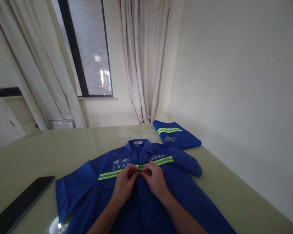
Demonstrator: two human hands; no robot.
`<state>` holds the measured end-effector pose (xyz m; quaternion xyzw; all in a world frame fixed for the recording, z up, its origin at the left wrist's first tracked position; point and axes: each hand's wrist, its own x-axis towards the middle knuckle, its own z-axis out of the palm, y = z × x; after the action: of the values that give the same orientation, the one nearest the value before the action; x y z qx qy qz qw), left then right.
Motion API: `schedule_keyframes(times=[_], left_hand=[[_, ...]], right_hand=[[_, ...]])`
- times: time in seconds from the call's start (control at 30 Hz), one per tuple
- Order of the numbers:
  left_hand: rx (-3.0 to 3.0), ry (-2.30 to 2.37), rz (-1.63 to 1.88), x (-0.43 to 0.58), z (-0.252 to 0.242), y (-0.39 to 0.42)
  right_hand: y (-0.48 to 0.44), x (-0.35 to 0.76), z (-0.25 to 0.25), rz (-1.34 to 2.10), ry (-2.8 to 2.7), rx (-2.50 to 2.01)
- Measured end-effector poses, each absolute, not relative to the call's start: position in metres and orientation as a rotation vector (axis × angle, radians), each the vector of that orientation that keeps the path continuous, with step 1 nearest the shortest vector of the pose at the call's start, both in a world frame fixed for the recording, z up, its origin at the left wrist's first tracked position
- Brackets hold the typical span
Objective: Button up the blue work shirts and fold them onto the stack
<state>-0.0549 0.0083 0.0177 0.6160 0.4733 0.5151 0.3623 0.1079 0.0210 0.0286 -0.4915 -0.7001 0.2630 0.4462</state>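
Note:
A blue short-sleeved work shirt (92, 191) with a yellow-green reflective stripe across the chest lies front up on the table (234, 195), collar away from me. My left hand (125, 182) and my right hand (154, 178) meet at the shirt's front placket, just below the stripe. Both pinch the fabric edges there, fingers closed. A button shows on the placket below the hands.
A second blue garment (177, 135), folded, with reflective stripes, lies at the table's far right near the wall. A dark flat slab like a tablet (21, 203) rests on the left of the table. Curtains and a window stand behind.

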Motion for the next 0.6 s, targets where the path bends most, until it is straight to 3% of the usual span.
schedule_keyframes(times=[0.23, 0.6], left_hand=[[1.5, 1.166, 1.343, -0.059, 0.018, 0.013], [1.466, 1.204, 1.333, -0.056, 0.018, 0.012]], right_hand=[[0.026, 0.111, 0.028, 0.76, -1.699, -1.183], [0.017, 0.11, 0.028, 0.519, -1.914, -1.235]])
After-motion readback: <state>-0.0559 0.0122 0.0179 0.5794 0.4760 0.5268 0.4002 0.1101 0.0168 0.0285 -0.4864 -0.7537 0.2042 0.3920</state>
